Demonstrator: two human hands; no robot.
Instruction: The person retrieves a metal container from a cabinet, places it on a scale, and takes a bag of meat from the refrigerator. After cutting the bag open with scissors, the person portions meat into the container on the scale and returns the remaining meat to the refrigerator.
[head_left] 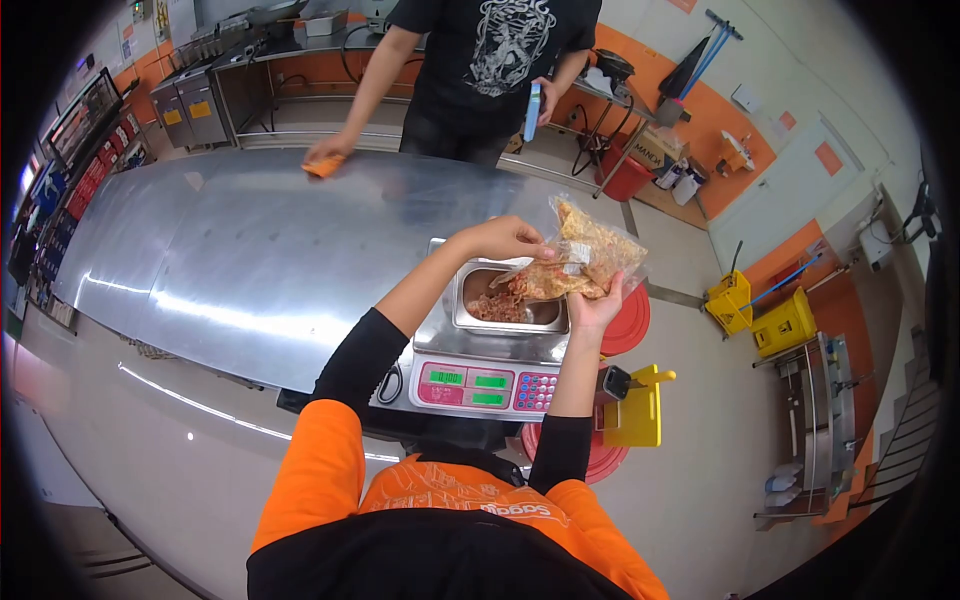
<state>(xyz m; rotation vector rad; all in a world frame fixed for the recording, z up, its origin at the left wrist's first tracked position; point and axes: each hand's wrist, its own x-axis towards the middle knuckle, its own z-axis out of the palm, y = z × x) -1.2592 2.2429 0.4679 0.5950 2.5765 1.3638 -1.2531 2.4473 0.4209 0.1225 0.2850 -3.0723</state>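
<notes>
A clear plastic bag (612, 250) of yellowish, reddish-flecked food is tilted over a metal pan (462, 310). From underneath and the right, my right hand (600, 305) grips the bag. My left hand (505, 240) pinches the bag's edge above the pan. A pale label is on the bag. Inside the pan lies crumbly reddish-brown food (497, 306), just below the bag's lower left end. The pan rests on a pink and white digital scale (485, 387), whose left display appears to read 0.100.
Across the steel table (230, 250), a co-worker's hand presses an orange cloth (325, 166) on the surface; their other hand holds a blue object (532, 110). A yellow board (640, 410) and red round lids (626, 322) are right of the scale. A yellow mop bucket (782, 322) stands farther right.
</notes>
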